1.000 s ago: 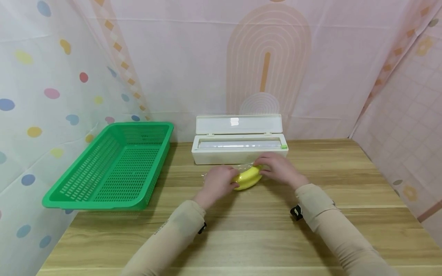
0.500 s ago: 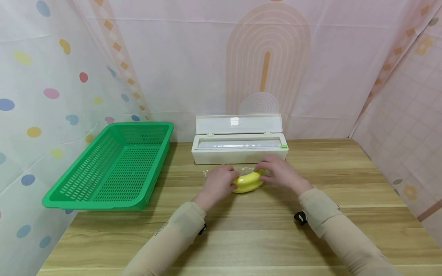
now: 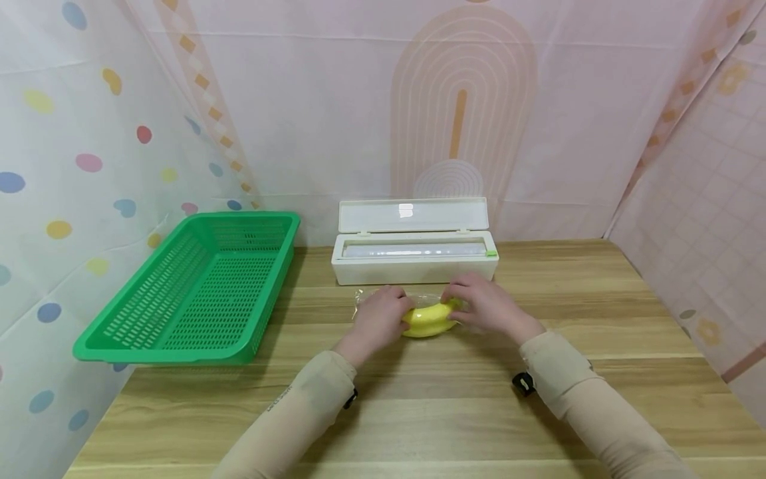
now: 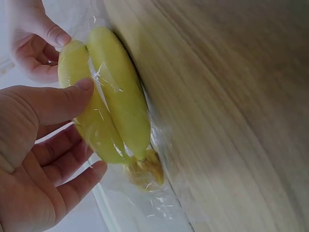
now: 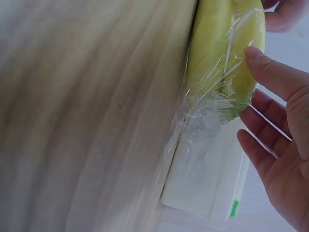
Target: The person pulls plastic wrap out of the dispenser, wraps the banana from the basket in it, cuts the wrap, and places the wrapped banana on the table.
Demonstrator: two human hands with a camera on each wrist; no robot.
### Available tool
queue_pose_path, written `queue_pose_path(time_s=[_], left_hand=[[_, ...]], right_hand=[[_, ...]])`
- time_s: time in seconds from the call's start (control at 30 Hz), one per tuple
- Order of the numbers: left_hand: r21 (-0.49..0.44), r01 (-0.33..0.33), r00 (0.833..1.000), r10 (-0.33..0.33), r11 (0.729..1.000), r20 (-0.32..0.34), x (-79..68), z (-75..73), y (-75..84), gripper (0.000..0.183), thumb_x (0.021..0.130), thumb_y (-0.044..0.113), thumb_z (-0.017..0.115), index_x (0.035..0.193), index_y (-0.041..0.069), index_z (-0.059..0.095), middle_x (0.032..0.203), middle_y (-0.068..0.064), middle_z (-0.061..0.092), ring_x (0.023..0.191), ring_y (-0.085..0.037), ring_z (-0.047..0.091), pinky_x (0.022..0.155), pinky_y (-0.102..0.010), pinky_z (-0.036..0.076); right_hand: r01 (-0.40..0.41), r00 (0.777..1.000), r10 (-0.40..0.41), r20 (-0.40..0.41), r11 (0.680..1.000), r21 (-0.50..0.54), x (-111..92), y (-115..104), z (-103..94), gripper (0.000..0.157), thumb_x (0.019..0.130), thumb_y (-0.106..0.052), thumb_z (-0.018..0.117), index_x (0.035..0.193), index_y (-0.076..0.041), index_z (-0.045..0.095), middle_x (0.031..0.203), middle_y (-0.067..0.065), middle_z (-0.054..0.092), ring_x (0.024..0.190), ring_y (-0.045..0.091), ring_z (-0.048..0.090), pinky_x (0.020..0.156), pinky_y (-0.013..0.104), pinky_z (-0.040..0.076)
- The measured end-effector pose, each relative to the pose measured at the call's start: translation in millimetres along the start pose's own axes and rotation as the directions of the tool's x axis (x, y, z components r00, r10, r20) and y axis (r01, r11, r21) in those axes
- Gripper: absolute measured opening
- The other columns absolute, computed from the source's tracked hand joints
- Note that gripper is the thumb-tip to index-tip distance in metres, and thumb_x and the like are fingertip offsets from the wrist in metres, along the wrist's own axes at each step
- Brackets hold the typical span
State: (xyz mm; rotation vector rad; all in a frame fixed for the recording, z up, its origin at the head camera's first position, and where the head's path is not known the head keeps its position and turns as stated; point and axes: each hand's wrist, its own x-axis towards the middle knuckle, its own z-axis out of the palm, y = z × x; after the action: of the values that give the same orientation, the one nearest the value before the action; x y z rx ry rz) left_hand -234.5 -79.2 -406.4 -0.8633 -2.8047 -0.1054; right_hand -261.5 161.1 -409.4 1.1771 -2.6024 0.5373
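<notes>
The bananas [image 3: 427,322] had edged from the box [image 3: 413,271], perhaps gathering film [image 5: 205,118]; left hand [image 3: 378,320] and right hand [image 3: 487,306] pinched them.

One camera up high, two down low
The head camera looks forward and down over the table [image 3: 431,426]; the two wrist cameras look in close (tipped sideways), and both see the yellow bananas [image 4: 120,92].

Left grip [image 3: 380,318] near right grip [image 3: 487,306], fingers [image 4: 81,186] bent
</notes>
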Motion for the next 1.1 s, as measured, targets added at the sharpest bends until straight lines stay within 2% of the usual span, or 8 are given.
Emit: queue_pose_path(time_s=[0.17, 0.33, 0.67, 0.93, 1.1], left_hand=[[-0.029, -0.009, 1.000, 0.008, 1.000, -0.015, -2.7, -0.9, 0.0, 0.030, 0.076, 0.017, 0.087, 0.102, 0.012, 0.073, 0.102, -0.005, 0.063, 0.097, -0.023, 0.059, 0.081, -0.038, 0.054], [-0.009, -0.040, 0.998, 0.040, 0.999, -0.055, -4.3, 0.2, 0.0, 0.029, 0.073, 0.016, 0.088, 0.096, 0.012, 0.071, 0.098, -0.004, 0.062, 0.093, -0.023, 0.058, 0.079, -0.037, 0.053], [0.046, -0.086, 0.986, 0.091, 0.995, -0.143, -8.2, 1.4, 2.1, 0.032, 0.068, 0.014, 0.089, 0.095, 0.011, 0.071, 0.093, -0.003, 0.062, 0.089, -0.022, 0.059, 0.077, -0.036, 0.052], [0.080, -0.093, 0.981, 0.105, 0.992, -0.162, -8.4, 2.6, 2.7, 0.029, 0.068, 0.013, 0.087, 0.092, 0.011, 0.070, 0.094, -0.003, 0.062, 0.090, -0.023, 0.060, 0.078, -0.036, 0.053], [0.073, -0.075, 0.986, 0.085, 0.995, -0.142, -7.8, 0.9, 4.3, 0.029, 0.070, 0.013, 0.086, 0.094, 0.011, 0.071, 0.097, -0.004, 0.064, 0.092, -0.023, 0.060, 0.078, -0.037, 0.054]], right_hand=[[-0.004, 1.000, 0.004, 0.007, 1.000, -0.018, -3.1, -3.4, -0.3, 0.027, 0.079, -0.019, 0.085, 0.102, -0.015, 0.071, 0.107, 0.001, 0.064, 0.101, 0.021, 0.057, 0.088, 0.038, 0.051], [0.014, 1.000, -0.014, 0.011, 0.999, -0.050, -5.8, -7.2, -1.1, 0.028, 0.080, -0.021, 0.084, 0.102, -0.015, 0.069, 0.107, 0.001, 0.063, 0.100, 0.020, 0.057, 0.087, 0.038, 0.051], [0.104, 0.993, -0.110, -0.045, 0.988, -0.114, -9.5, -10.4, 1.1, 0.029, 0.076, -0.021, 0.086, 0.096, -0.015, 0.067, 0.104, 0.001, 0.062, 0.097, 0.021, 0.057, 0.085, 0.037, 0.051], [0.121, 0.992, -0.126, -0.028, 0.985, -0.126, -7.5, -9.9, 2.0, 0.028, 0.077, -0.020, 0.084, 0.097, -0.013, 0.066, 0.098, -0.002, 0.065, 0.090, 0.017, 0.058, 0.081, 0.034, 0.051], [0.143, 0.989, -0.147, -0.010, 0.973, -0.180, -5.3, -9.7, 2.4, 0.028, 0.078, -0.021, 0.082, 0.098, -0.012, 0.065, 0.097, -0.002, 0.065, 0.088, 0.017, 0.057, 0.079, 0.034, 0.051]])
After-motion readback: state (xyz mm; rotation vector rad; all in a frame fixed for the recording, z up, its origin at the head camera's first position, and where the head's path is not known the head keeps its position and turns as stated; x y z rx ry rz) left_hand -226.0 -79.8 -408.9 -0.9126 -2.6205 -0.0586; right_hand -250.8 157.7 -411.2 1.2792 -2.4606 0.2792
